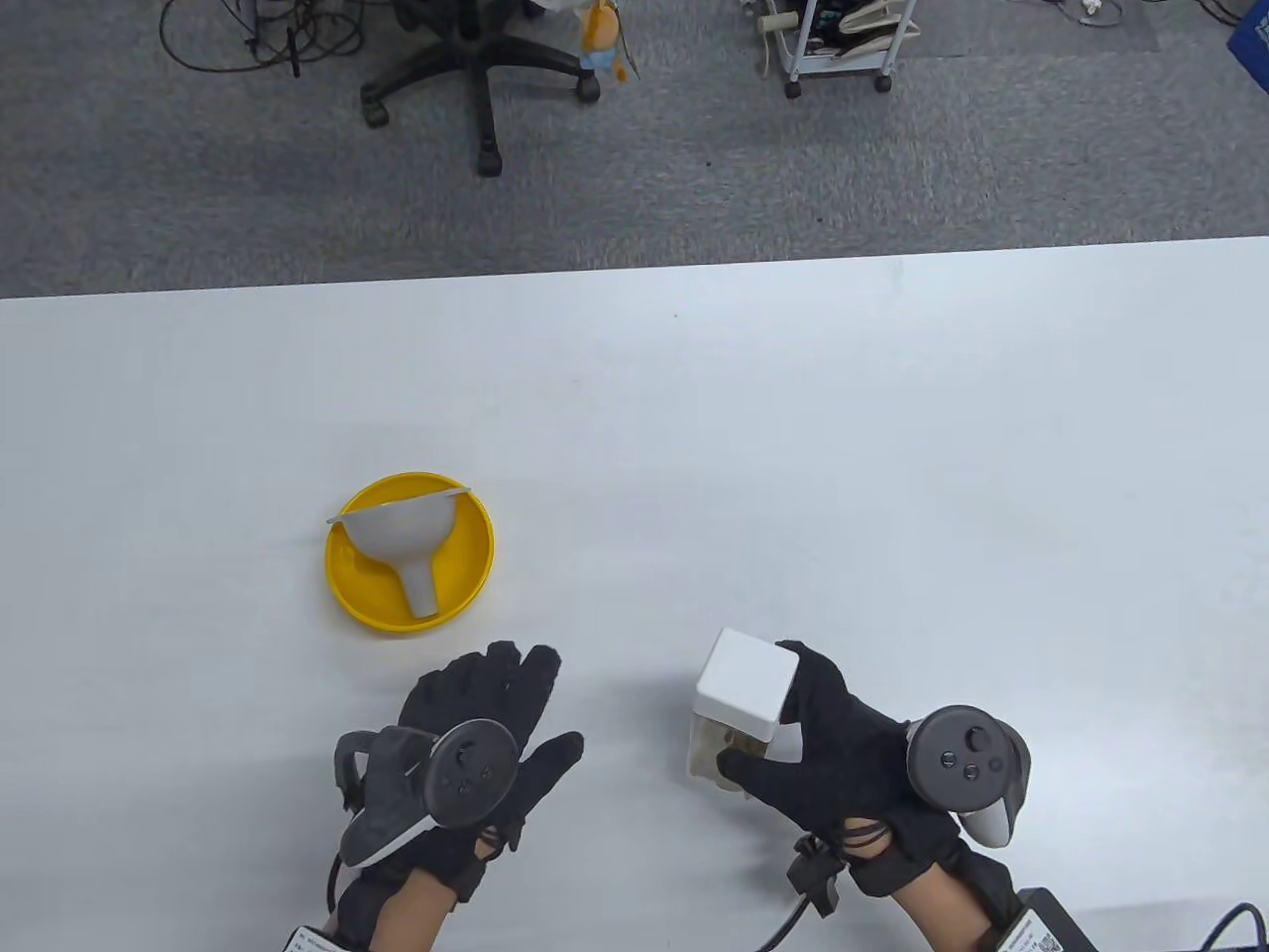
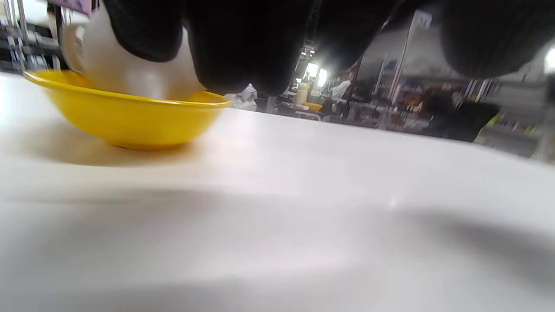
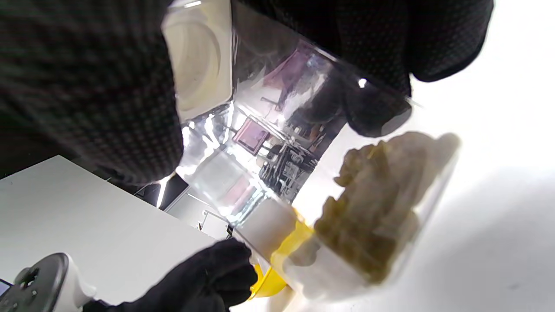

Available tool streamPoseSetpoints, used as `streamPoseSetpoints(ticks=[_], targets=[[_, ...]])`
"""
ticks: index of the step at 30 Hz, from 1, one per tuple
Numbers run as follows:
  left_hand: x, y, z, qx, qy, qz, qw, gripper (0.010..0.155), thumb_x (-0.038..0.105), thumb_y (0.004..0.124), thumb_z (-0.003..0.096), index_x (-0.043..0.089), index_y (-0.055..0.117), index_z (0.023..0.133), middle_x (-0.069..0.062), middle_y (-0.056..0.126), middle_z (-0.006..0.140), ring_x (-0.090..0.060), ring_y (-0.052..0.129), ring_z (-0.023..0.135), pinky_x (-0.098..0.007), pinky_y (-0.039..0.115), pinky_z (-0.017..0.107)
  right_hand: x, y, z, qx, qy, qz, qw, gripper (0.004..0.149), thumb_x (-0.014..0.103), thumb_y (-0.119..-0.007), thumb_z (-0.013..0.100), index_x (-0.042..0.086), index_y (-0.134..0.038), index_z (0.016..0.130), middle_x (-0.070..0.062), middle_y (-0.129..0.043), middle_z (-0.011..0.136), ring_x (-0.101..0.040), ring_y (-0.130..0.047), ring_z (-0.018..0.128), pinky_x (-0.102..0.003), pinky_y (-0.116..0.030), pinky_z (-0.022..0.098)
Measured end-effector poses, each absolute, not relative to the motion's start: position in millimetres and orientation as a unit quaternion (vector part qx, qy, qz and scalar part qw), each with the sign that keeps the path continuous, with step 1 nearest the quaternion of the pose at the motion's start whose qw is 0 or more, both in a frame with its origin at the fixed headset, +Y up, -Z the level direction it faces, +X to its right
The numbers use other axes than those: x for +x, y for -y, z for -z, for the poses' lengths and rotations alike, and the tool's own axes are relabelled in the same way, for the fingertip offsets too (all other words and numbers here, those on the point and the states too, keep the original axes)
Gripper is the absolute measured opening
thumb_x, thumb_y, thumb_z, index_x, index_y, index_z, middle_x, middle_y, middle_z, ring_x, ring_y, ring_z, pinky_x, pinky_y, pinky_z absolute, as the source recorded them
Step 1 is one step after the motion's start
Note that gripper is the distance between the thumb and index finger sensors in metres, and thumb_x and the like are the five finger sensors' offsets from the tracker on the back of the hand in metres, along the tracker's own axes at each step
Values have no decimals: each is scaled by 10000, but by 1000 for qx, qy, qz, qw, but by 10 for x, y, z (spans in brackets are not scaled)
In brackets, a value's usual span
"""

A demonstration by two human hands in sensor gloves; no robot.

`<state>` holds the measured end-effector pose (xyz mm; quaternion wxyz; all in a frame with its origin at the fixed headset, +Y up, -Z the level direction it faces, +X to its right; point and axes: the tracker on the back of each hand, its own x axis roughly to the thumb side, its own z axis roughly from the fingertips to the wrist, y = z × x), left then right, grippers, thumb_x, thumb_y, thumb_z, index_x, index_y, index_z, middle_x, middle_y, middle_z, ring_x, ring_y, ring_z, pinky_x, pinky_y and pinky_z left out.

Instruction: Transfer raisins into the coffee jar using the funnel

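Table view. Clear square plastic jar with a white square lid (image 1: 746, 694), near the front edge of the white table (image 1: 892, 446), gripped by the right hand (image 1: 843, 764): thumb on the near wall, fingers wrapped round the far side just under the lid. Lid on. Left hand (image 1: 476, 734) flat and spread, fingers extended, holding nothing, just short of the shallow yellow plastic bowl (image 1: 409, 551). Grey plastic funnel (image 1: 402, 540) lying on its side in that bowl, spout pointing toward the front edge. Likely step: steady the jar, remove the lid, fetch the funnel. Keep the grip low on the jar walls so that the lid stays free to lift.

Left wrist view. Gloved fingertips (image 2: 243, 47) hanging above the tabletop, nothing between them. Bowl (image 2: 125, 119) ahead at left, pale funnel (image 2: 125, 71) resting inside. Reach over the near rim and take the funnel by the cone, not by the spout, to avoid tipping the light bowl.

Right wrist view. Jar (image 3: 303, 173) tilted in the grip, greenish-brown raisins (image 3: 368, 208) heaped at the bottom end, underside of the lid (image 3: 199, 65) visible at top. Set the jar upright before opening; a tilted jar risks spilling the raisins. No second jar visible in any view.
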<state>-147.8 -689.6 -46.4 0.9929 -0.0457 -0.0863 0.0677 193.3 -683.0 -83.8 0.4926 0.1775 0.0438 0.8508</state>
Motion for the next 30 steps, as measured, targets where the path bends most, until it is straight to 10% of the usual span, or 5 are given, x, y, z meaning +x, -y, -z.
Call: streamPoseSetpoints(ticks=[30], targets=[[-1725,7215,292,23,59,7,998,767,747,733,409,395,600,1077,-44,735,1145,-386,700,1037,-629,585,759,1940,6941,874,184,-47,-887,422,945,545,-1061,303,177,-520,984,-153,-836,946,-423,-948,766,-641,-742,593]])
